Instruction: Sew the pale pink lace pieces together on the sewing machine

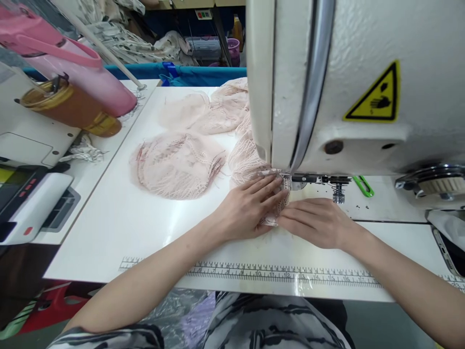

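Note:
A piece of pale pink lace fabric (pixel 269 221) lies under the needle area of a white sewing machine (pixel 358 39). My left hand (pixel 247 207) rests flat on the lace, fingers stretched toward the presser foot, which is mostly hidden behind the machine head. At the lace's right edge, my right hand (pixel 317 223) has its fingers pressed together on the fabric; its thumb is out of sight. More lace bunches up behind my left hand. A separate rounded lace piece (pixel 178 167) lies flat to the left.
A green thread snipper (pixel 363 186) lies right of the needle area. A printed ruler (pixel 254 274) runs along the table's front edge, with a phone (pixel 448 249) at right. A pink bottle (pixel 83 72) and brown cup (pixel 72 106) stand at left. Sheer pink pieces (pixel 189 111) lie behind.

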Tool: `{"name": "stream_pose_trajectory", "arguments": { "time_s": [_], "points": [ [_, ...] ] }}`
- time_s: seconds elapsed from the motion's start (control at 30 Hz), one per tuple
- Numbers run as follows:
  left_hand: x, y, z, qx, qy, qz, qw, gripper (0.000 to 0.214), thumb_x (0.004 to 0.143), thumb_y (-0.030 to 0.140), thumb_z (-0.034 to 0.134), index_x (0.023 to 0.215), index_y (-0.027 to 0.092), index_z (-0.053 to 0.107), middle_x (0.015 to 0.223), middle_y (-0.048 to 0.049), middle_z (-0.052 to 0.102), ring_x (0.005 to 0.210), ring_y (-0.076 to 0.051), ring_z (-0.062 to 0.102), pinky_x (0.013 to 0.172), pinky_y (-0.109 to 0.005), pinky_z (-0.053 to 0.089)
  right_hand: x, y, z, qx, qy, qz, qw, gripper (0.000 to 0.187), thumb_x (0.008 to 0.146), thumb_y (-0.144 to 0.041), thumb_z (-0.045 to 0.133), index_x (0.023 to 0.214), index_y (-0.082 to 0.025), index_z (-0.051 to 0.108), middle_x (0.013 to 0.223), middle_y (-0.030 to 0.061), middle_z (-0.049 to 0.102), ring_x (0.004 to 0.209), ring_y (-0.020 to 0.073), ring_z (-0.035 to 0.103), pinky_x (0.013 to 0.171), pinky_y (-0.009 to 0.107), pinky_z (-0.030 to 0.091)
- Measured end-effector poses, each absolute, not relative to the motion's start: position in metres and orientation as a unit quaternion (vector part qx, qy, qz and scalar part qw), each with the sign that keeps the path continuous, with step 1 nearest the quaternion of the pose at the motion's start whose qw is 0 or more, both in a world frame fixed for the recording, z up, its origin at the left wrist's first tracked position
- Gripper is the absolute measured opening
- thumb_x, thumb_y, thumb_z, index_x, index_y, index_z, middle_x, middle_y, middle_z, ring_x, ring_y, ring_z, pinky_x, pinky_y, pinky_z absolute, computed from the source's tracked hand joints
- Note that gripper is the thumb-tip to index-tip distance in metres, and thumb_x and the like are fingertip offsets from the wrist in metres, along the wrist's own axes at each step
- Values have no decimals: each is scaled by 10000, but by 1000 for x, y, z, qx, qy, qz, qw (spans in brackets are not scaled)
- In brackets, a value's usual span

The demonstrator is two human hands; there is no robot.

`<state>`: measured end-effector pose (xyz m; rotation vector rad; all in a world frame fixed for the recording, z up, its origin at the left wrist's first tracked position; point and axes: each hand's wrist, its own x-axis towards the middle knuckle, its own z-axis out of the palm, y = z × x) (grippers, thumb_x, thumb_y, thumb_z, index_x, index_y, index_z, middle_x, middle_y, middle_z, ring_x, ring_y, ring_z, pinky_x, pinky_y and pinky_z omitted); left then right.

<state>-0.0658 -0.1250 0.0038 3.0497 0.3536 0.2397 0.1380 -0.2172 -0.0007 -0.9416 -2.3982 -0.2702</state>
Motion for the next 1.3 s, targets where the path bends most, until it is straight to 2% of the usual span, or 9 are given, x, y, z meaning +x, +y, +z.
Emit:
{"name": "stream_pose_trajectory", "arguments": {
  "time_s": [0.17, 0.37, 0.67, 1.03, 1.17, 1.3],
  "points": [
    [-68, -123, 5, 990, 103, 91, 18, 597, 892, 445, 528, 1387, 114, 479, 1403, -149, 505, 1326, -293, 458, 1115, -448, 379, 133, -215, 1, -341, -884, -115, 299, 99, 874, -92, 563, 887, -151, 642, 837, -31, 724, 710, 92, 633, 581, 246, 497],
    [-67, -122, 4, 991, 101, 87, 10, 602, 884, 452, 537, 1388, 126, 482, 1402, -144, 508, 1325, -302, 457, 1107, -462, 387, 133, -215, 0, -339, -884, -117, 300, 125, 881, -88, 540, 906, -149, 645, 835, -38, 722, 680, 87, 624, 542, 246, 475],
    [-65, -122, 4, 989, 111, 97, 8, 587, 892, 447, 523, 1378, 121, 491, 1390, -145, 520, 1305, -288, 484, 1090, -459, 407, 135, -215, 1, -339, -886, -133, 288, 120, 870, -73, 560, 904, -149, 646, 844, -30, 727, 710, 93, 636, 606, 254, 513],
    [-61, -122, 6, 988, 135, 79, 9, 636, 839, 425, 596, 1387, 122, 480, 1390, -138, 522, 1321, -297, 462, 1090, -458, 408, 137, -216, -4, -361, -880, -141, 276, 133, 867, -81, 567, 935, -163, 646, 823, -40, 708, 759, 90, 626, 680, 234, 542],
    [-60, -122, 6, 986, 142, 83, 7, 607, 858, 424, 567, 1375, 114, 495, 1382, -145, 528, 1317, -306, 464, 1084, -462, 413, 140, -219, -7, -388, -878, -136, 245, 188, 902, -106, 512, 950, -214, 658, 837, -29, 696, 822, 97, 616, 703, 221, 528],
    [-59, -122, 5, 986, 142, 87, 1, 598, 887, 455, 521, 1376, 111, 495, 1359, -151, 547, 1297, -313, 486, 1067, -469, 429, 142, -220, -6, -403, -876, -133, 230, 199, 899, -100, 512, 946, -217, 666, 834, -13, 698, 860, 118, 622, 729, 230, 523]
  ]
}}
